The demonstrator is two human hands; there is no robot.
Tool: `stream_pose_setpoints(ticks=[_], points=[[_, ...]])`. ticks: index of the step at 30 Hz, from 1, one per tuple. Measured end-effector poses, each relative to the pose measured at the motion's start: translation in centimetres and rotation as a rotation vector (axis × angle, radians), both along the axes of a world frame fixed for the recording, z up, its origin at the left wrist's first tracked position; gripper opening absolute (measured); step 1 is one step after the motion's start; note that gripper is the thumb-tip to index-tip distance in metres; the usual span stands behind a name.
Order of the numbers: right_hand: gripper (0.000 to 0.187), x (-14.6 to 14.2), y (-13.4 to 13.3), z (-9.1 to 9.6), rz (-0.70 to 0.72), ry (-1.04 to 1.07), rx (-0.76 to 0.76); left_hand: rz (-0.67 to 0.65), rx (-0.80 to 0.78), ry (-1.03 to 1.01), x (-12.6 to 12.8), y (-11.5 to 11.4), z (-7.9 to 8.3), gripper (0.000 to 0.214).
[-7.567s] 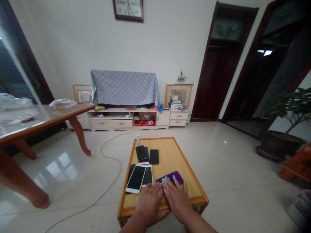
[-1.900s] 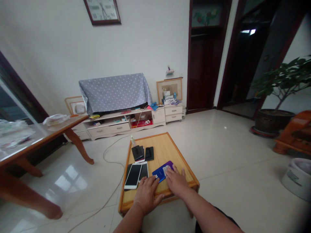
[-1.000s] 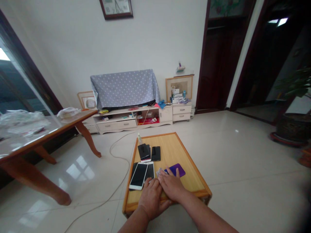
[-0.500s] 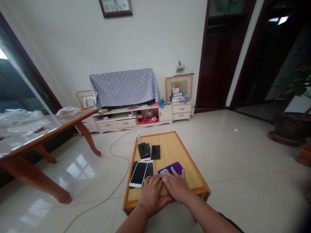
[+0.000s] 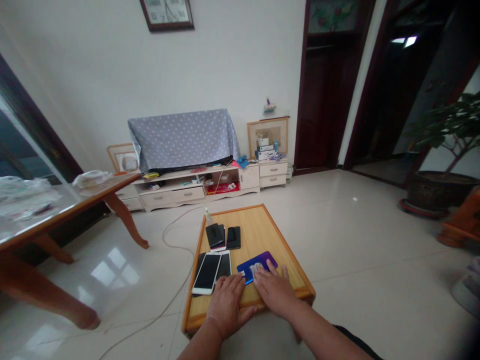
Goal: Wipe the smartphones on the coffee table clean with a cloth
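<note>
Presses pale wad [image 5: 255, 268] onto blue-purple phone [image 5: 246, 265] with spread right hand [image 5: 276, 291]; touches phone's near corner with flat, outstretched left hand [image 5: 226, 303].

Phone [image 5: 246, 267] back — blue/purp.; cloth [image 5: 183, 140] — grey-blue w/ wht. dots.

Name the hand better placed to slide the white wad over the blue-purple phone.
Probably the right hand: it touches the white wad on the blue-purple phone, while the left hand rests by the phone's near left corner.
</note>
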State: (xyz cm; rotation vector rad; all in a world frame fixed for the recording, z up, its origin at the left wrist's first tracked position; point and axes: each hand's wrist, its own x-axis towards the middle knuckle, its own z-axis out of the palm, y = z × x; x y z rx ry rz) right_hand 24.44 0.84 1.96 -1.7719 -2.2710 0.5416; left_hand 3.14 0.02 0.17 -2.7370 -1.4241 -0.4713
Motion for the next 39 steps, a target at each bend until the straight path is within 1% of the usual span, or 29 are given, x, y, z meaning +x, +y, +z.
stream_pose_setpoints(ticks=[3,4,5,8,10,13,15,17,20,22,24,27,28,30,33,39], points=[[0.052,2.0,1.2,0.2,-0.185,-0.058,-0.010,-0.002,-0.008,0.007,-0.1,0.0,0.1,0.073],[0.052,2.3,1.4,0.2,-0.212,-0.063,-0.005,-0.001,-0.012,0.009,-0.1,0.0,0.1,0.072],[0.051,2.5,1.4,0.1,-0.214,-0.059,0.002,-0.002,-0.015,0.012,-0.1,0.1,0.2,0.072],[0.050,2.1,0.9,-0.2,-0.099,-0.004,0.027,-0.001,-0.019,0.011,0.0,0.2,0.3,0.072],[0.048,1.8,0.8,-0.3,-0.067,0.024,0.048,-0.006,-0.015,0.009,0.1,0.2,0.4,0.072],[0.045,2.0,1.7,-0.4,-0.147,0.027,0.081,-0.010,0.001,0.009,0.1,0.3,0.5,0.069],[0.044,2.3,2.4,-0.4,-0.183,0.025,0.093,-0.009,0.018,0.007,0.2,0.3,0.7,0.063],[0.042,2.4,2.9,-0.4,-0.189,0.026,0.101,0.000,0.029,0.003,0.4,0.3,1.1,0.053],[0.041,2.2,2.8,-0.4,-0.187,0.030,0.112,0.059,0.023,-0.001,1.2,0.5,1.9,0.035],[0.041,1.9,2.5,-0.3,-0.186,0.035,0.115,0.115,0.013,-0.015,1.8,0.8,2.3,0.029],[0.040,1.9,2.3,-0.2,-0.189,0.045,0.120,0.173,0.007,-0.037,2.4,1.3,2.6,0.035],[0.039,2.0,2.3,-0.4,-0.183,0.065,0.130,0.309,-0.044,-0.033,2.8,2.4,2.6,0.057],[0.038,2.1,2.4,-0.6,-0.181,0.071,0.133,0.354,-0.077,-0.019,2.9,2.7,2.6,0.059],[0.037,2.2,2.6,-0.9,-0.177,0.084,0.142,0.415,-0.144,0.005,3.0,3.4,2.6,0.058],[0.035,2.3,2.9,-1.5,-0.174,0.101,0.164,0.436,-0.210,0.020,3.1,4.1,2.7,0.056],[0.036,2.4,3.4,-2.7,-0.149,0.118,0.207,0.499,-0.308,0.055,3.3,5.1,3.2,0.072]])
